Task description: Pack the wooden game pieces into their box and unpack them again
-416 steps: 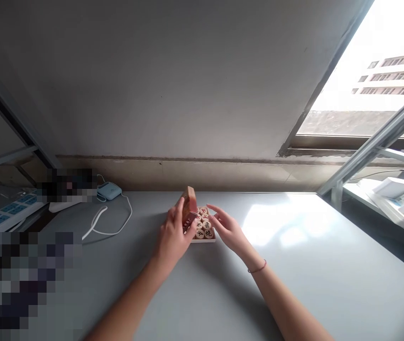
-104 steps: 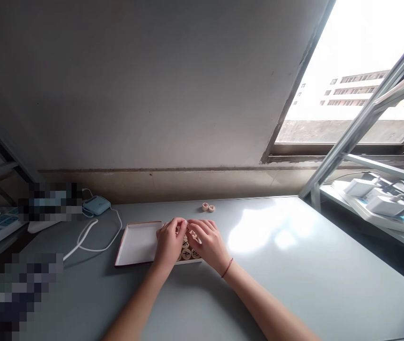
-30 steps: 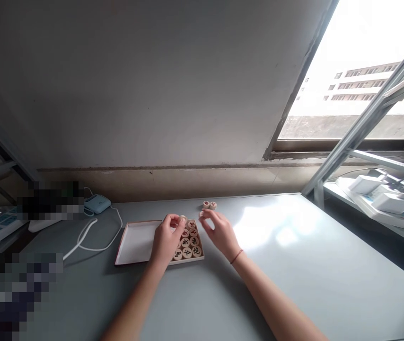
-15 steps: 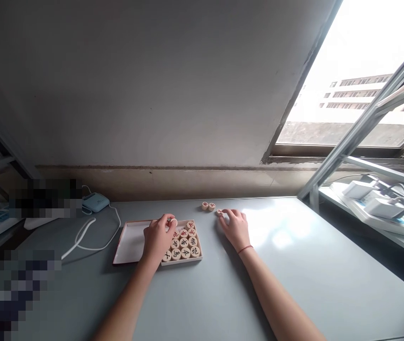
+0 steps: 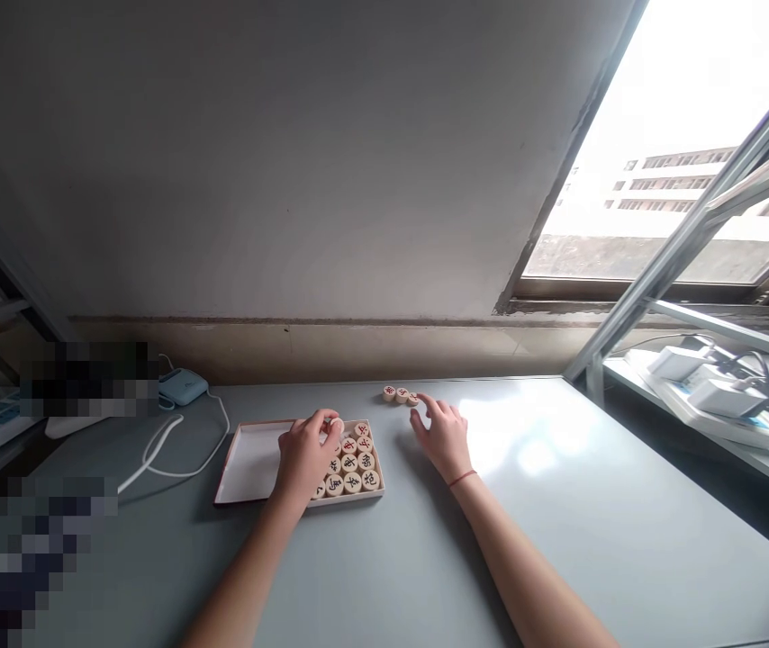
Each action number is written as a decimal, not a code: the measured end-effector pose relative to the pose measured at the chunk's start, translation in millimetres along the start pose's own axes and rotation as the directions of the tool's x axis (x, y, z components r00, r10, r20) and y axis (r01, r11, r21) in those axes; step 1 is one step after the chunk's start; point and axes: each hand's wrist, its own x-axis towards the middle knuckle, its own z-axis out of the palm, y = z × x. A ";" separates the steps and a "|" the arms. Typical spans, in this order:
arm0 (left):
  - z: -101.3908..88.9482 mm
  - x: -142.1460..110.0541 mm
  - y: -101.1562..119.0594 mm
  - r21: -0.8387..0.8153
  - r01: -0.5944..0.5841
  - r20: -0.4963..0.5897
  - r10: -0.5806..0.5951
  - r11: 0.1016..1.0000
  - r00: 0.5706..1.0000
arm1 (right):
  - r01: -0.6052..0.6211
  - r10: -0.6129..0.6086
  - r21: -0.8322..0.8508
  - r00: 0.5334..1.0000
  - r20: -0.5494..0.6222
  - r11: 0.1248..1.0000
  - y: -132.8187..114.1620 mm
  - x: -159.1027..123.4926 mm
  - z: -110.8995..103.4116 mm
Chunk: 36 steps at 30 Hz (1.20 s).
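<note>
My left hand (image 5: 304, 454) is closed, thumb and fingers pinching a round wooden Chinese chess piece (image 5: 337, 426) above the shallow box. Rows of pale pieces with red or dark characters, among them a piece (image 5: 370, 480) in the near right corner, fill the visible part of the box (image 5: 348, 500); my hand hides the rest. My right hand (image 5: 447, 439) is open, thumb and fingers apart, just beside a red-marked piece (image 5: 412, 399). That piece sits against two others, a middle piece (image 5: 402, 394) and a left piece (image 5: 389, 393), at the back of the desk.
An open white tray or lid (image 5: 249, 459) adjoins the box on its left. White cable (image 5: 192, 471) and a light blue device (image 5: 185, 385) lie farther left on the grey desk (image 5: 384, 576). Chargers (image 5: 719, 391) with cords stand on a right-hand shelf.
The red-marked piece has shifted left against the other two, and my right fingers have come off it. My left hand has moved slightly right over the box, still pinching its piece.
</note>
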 end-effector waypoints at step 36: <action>12.5 -12.9 16.7 -0.284 -0.028 0.009 0.032 0.959 0.999 | -0.015 0.018 0.095 1.000 -0.026 0.995 32.5 11.0 35.2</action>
